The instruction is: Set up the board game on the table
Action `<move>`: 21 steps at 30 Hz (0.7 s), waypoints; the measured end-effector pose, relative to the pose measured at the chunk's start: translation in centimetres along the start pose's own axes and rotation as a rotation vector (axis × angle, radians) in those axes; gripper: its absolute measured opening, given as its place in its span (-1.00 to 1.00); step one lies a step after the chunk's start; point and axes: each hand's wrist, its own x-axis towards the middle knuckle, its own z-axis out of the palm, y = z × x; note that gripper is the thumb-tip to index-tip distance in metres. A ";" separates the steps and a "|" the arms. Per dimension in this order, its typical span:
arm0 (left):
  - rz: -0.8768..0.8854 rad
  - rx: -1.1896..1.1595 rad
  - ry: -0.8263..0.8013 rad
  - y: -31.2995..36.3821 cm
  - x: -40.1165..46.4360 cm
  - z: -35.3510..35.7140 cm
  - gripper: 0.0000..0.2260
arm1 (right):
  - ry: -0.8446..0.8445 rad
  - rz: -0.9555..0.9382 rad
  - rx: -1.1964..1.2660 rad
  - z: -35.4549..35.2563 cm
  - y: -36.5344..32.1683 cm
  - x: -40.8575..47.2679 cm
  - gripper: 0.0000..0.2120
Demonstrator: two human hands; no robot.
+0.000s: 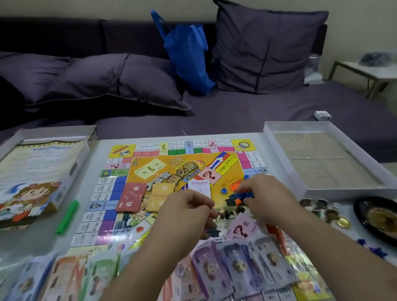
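The colourful game board (168, 165) lies flat on the white table. Above its middle, my right hand (261, 192) pinches small orange and blue plastic pieces (244, 197). My left hand (188, 209) hovers beside it with fingers curled; what it holds is hidden. More orange and blue pieces (234, 185) lie loose on the board just beyond my hands. A red card deck (132, 196) and an orange card deck (159, 195) sit on the board's left half. A pink question-mark card (241, 229) lies under my right wrist. Stacks of paper money (237, 269) spread along the near edge.
The box lid with rules sheet (22, 178) sits at far left, a green stick (68, 216) beside it. The white box bottom (328, 155) stands at right. A black roulette dish (391, 224), coins (332, 215) and a die (336, 205) lie near right. A sofa runs behind.
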 end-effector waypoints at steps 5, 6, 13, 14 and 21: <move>-0.022 0.019 -0.026 -0.5 0.4 0.7 -0.79 | 0.041 -0.023 -0.014 0.8 -0.2 0.6 -0.80; -0.024 0.015 -0.030 -0.5 0.4 0.7 -0.80 | 0.049 -0.023 -0.010 0.8 -0.3 0.6 -0.81; -0.015 -0.034 -0.026 -0.6 0.6 0.4 -0.78 | 0.133 0.002 0.101 0.2 -0.8 0.4 -0.88; -0.014 -0.062 -0.019 -0.5 0.6 0.3 -0.78 | 0.159 0.015 0.225 -0.2 -1.2 0.2 -0.89; -0.100 -0.439 -0.016 -0.2 0.2 0.0 -0.82 | 0.083 -0.115 1.005 -3.4 -5.8 -3.7 -0.78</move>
